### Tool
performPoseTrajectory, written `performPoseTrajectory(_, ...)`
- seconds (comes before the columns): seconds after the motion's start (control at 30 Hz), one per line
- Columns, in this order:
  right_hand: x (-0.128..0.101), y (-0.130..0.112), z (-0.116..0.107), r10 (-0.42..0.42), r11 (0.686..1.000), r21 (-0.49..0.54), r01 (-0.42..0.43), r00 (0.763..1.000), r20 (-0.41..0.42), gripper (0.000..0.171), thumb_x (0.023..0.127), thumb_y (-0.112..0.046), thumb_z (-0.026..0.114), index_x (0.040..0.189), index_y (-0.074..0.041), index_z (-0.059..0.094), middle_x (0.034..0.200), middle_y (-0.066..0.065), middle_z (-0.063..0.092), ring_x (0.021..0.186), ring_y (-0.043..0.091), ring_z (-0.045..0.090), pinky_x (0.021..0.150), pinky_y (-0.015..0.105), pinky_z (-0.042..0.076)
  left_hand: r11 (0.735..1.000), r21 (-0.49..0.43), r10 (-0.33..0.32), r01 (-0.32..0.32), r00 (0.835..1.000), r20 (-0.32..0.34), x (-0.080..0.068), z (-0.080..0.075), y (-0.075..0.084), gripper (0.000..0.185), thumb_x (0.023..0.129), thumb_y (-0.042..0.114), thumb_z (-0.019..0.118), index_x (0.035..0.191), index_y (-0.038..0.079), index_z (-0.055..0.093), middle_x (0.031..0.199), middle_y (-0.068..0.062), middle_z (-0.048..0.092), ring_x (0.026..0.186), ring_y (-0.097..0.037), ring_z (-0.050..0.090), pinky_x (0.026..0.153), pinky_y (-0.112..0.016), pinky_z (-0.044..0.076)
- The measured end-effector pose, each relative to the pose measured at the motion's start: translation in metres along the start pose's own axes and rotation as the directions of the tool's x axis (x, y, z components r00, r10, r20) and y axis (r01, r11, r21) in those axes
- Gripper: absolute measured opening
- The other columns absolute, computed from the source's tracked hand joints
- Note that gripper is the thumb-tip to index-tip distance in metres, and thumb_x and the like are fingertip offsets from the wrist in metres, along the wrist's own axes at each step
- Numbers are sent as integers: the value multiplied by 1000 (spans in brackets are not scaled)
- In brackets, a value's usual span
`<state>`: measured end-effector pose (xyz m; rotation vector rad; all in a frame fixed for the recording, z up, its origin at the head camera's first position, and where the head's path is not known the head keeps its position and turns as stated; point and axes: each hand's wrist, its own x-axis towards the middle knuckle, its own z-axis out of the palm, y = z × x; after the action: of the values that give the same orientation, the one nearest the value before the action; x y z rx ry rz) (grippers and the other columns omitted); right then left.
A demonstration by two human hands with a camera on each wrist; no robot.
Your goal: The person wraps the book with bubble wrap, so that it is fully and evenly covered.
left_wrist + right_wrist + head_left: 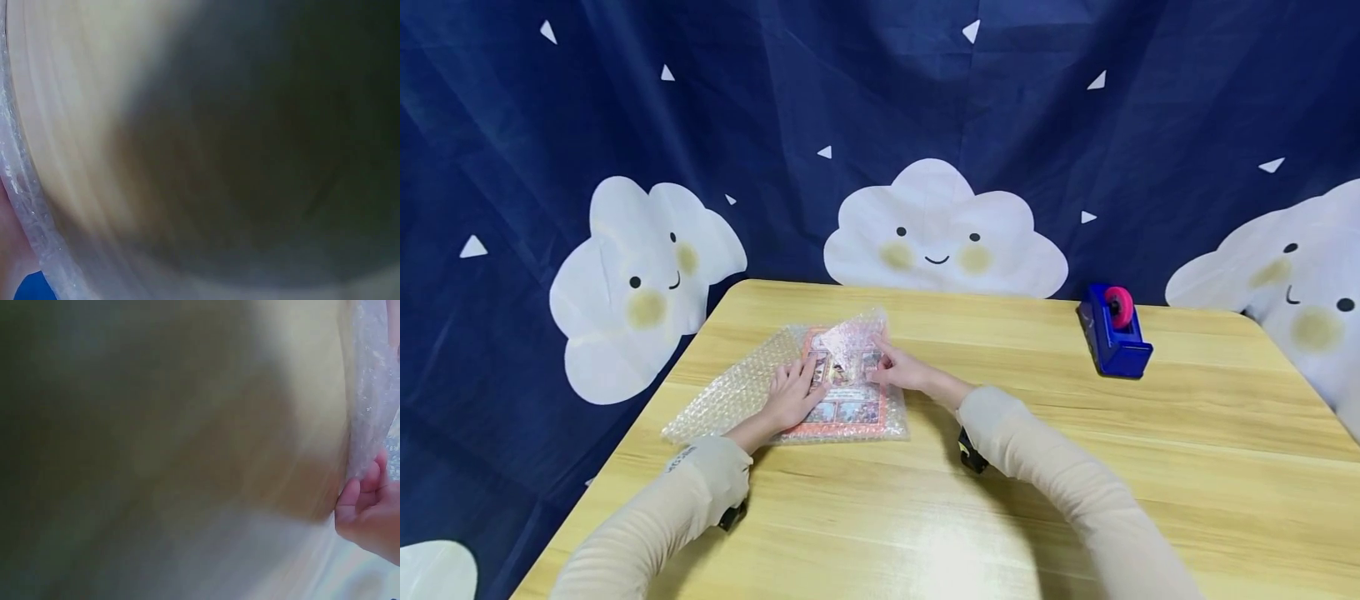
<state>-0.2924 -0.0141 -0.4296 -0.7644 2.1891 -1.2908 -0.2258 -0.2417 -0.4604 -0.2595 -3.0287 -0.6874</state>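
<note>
"What are the hands doing?"
"The left hand [792,397] is resting on the red-bordered print [853,412], fingers extended; the right hand [904,369] is pinching bubble wrap [733,392]."
"Where is the print lying?"
"Near the table's [1000,350] far-left corner."

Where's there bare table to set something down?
Bare tabletop lies between the right hand and the blue tape dispenser, and nearer the camera between the sleeves. Left of centre is crowded: left hand, bubble wrap and red-bordered sheet.

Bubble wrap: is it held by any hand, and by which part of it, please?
The right hand appears to pinch the bubble wrap by its right edge; the left hand lies spread on top.
</note>
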Motion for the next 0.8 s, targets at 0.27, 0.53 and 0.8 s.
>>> performPoseTrajectory(0.27,12,-6,2,57,957,-287,-40,997,54,66,88,-23,59,144,-10,26,108,16,56,87,25,53,83,35,45,999,-34,7,-8,1000,-8,1,1,-1,72,95,41,41,148,10,4,128,-18,37,97,-33,28,78,-42,26)
performPoseTrajectory(0.53,16,-13,1,78,917,-397,-41,994,77,64,85,-25,63,141,-12,34,123,23,51,78,21,50,95,42,39,999,-14,31,-31,999,-8,1,2,-1,55,96,39,38,146,22,22,136,-16,32,104,-34,25,81,-46,26)
performPoseTrajectory(0.8,14,-12,-2,79,940,-339,-42,992,99,65,84,-23,66,140,-10,35,95,14,57,81,19,51,81,30,45,999,24,34,-34,999,5,2,2,-1,46,97,38,36,141,25,35,136,-16,31,97,-31,25,74,-40,24)
